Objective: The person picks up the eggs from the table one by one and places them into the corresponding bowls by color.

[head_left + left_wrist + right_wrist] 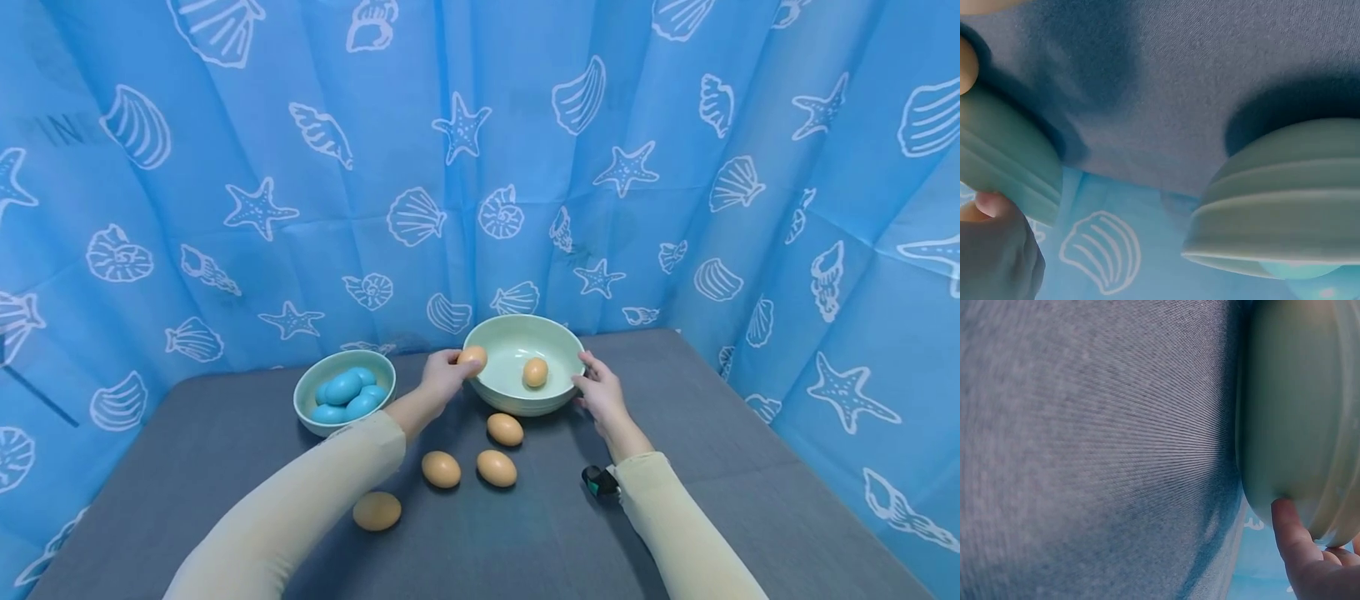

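My left hand [441,377] pinches a brown egg [472,358] at the left rim of the large pale green bowl [498,408]. One brown egg [535,372] lies inside that bowl. My right hand [602,393] grips the bowl's right side at the rim; in the right wrist view a finger [1291,534] presses on its outer wall. In front of the bowl several brown eggs lie on the table, among them a nearest one [505,429] and one farther left [377,511]. The left wrist view shows the left hand [1000,256] by the bowl wall, the held egg hidden.
A smaller pale green bowl [303,408] with several blue eggs [343,387] stands on the left, close to the left forearm. A small black object [597,481] is at the right sleeve cuff. Behind the grey table [720,433] hangs a blue shell-patterned curtain [465,250].
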The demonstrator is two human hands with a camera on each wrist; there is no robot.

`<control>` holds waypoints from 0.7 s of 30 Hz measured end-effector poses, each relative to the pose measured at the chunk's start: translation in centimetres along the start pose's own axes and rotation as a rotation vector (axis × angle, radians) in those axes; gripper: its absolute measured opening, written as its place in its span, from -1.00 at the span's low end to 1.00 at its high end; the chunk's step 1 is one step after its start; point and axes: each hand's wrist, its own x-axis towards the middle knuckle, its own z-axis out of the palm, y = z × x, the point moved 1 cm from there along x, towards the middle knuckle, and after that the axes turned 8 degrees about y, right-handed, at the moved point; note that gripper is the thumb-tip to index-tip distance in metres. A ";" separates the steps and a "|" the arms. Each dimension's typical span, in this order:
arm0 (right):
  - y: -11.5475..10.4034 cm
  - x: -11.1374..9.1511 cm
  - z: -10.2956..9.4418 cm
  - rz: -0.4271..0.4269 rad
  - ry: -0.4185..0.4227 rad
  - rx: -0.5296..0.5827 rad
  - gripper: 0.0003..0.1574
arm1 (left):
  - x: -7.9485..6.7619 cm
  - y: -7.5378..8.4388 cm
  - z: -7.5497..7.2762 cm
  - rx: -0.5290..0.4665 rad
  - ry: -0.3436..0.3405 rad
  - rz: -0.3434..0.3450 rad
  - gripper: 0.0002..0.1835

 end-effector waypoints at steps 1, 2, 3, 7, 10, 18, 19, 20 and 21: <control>0.0 0.0 0.0 0.001 -0.001 -0.001 -0.31 | 0.0 0.1 0.0 -0.004 0.000 0.005 -0.61; 0.0 0.0 0.0 0.002 -0.002 -0.002 -0.31 | 0.1 0.2 0.1 -0.010 0.000 0.010 -0.61; -0.1 0.0 0.0 0.003 -0.002 -0.003 -0.31 | 0.2 0.3 0.1 -0.015 0.001 0.015 -0.60; 0.0 0.0 0.0 0.006 0.001 -0.011 -0.31 | 0.4 0.7 0.3 -0.016 0.008 0.028 -0.57; 0.0 0.1 0.0 0.010 0.002 -0.012 -0.31 | 0.6 1.1 0.7 -0.005 0.013 0.015 -0.56; 0.1 0.2 -0.2 0.008 -0.005 -0.010 -0.31 | 1.1 1.6 2.5 -0.014 0.003 -0.013 -0.57; 0.1 0.2 -0.2 0.006 -0.006 -0.008 -0.31 | 1.2 1.7 2.7 -0.015 0.000 -0.017 -0.57; 0.1 0.1 -0.2 0.003 -0.007 -0.007 -0.31 | 1.2 1.7 2.9 -0.013 -0.005 -0.018 -0.58; 0.1 0.1 -0.2 0.001 -0.006 -0.005 -0.31 | 1.3 1.7 3.1 -0.015 -0.011 -0.022 -0.59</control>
